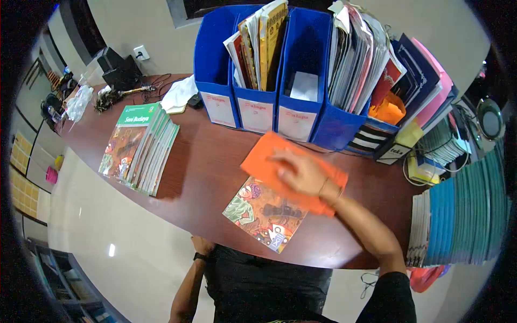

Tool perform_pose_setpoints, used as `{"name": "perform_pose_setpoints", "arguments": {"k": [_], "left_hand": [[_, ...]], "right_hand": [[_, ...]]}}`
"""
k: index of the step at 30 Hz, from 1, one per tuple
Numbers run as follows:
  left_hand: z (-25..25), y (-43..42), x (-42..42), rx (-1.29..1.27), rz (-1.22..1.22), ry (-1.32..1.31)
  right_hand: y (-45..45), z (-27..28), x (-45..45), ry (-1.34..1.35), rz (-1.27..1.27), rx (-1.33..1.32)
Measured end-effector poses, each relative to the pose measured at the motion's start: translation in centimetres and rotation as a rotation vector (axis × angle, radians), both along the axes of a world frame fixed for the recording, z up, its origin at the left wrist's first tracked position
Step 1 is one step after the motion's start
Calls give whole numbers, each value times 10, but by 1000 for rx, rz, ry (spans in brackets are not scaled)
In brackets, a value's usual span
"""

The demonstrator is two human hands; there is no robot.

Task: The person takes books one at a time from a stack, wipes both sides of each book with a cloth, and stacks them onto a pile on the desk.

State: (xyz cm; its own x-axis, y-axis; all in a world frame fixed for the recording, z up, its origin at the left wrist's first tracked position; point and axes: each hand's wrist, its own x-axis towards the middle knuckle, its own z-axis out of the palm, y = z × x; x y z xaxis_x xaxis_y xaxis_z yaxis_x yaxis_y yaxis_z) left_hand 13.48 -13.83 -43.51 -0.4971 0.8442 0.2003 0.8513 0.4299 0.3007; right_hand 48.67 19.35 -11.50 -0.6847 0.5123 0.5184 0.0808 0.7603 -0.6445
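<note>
My right hand (302, 173) presses down on an orange cloth (266, 149), its fingers bent against the fabric and a little blurred. Beneath the cloth lies a book (264, 210) with a brown illustrated cover; the cloth hides its upper right part. My left hand (203, 245) is low at the front edge of the table, near my lap, and its fingers are mostly hidden. To the left, a leaning stack of green and brown "Seni Budaya" books (141, 145) rests on the table.
Blue magazine files (215, 64) holding papers line the back of the brown table (207, 161). A tall stack of green and blue books (463, 215) stands at the right edge. White cloth (180, 96), cables and a feather duster (107, 99) lie at the back left.
</note>
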Motion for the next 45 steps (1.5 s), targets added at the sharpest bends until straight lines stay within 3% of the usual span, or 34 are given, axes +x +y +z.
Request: {"name": "perform_pose_setpoints", "arguments": {"k": [2,6,9,11,12,14,15,17,19,22,24,27,29,32,35,38,40,42,44,45], "left_hand": [[-19,3,-5,-148,1,3],[-7,1,-4,-123,-30,5],[9,-1,-1,-104,-47,15],[13,-2,0,-102,-59,80],[14,-2,1,-102,-60,118],[11,-3,2,-90,-53,117],[7,-1,0,-66,-52,65],[-2,0,-6,-7,-51,-86],[-9,-5,-9,56,-62,-285],[14,0,3,11,-55,-266],[31,2,7,-26,-42,-241],[30,-5,3,-120,-8,-216],[27,0,2,-197,28,-196],[29,11,9,5,29,-288],[31,8,15,166,14,-377],[34,9,15,-20,-77,-90],[34,4,14,-81,-108,5],[32,2,10,-6,-78,-89],[26,2,8,62,-48,-162],[22,4,7,90,-36,-186]], "right_hand": [[-57,0,-14,-77,197,-183],[-127,-9,-35,20,488,-51],[-63,4,-17,-195,480,-101],[-18,-1,1,-293,223,-138],[-5,-4,5,-292,225,-137],[10,-8,9,-326,-56,228],[-8,-2,4,-453,-71,368],[-62,-13,-16,-376,0,486],[-115,-11,-27,-433,183,389],[-114,-5,-26,-394,282,356],[-63,-6,-17,-489,156,510],[-8,-8,4,-552,50,389],[0,-11,9,-546,-73,496],[-74,-8,-14,-444,83,554],[-136,1,-27,-348,306,352],[-101,-11,-24,-329,416,365],[-45,-5,-13,-354,376,311],[-13,0,1,-388,277,243],[0,-1,9,-547,-49,469],[-15,-1,5,-506,-38,478]]}}
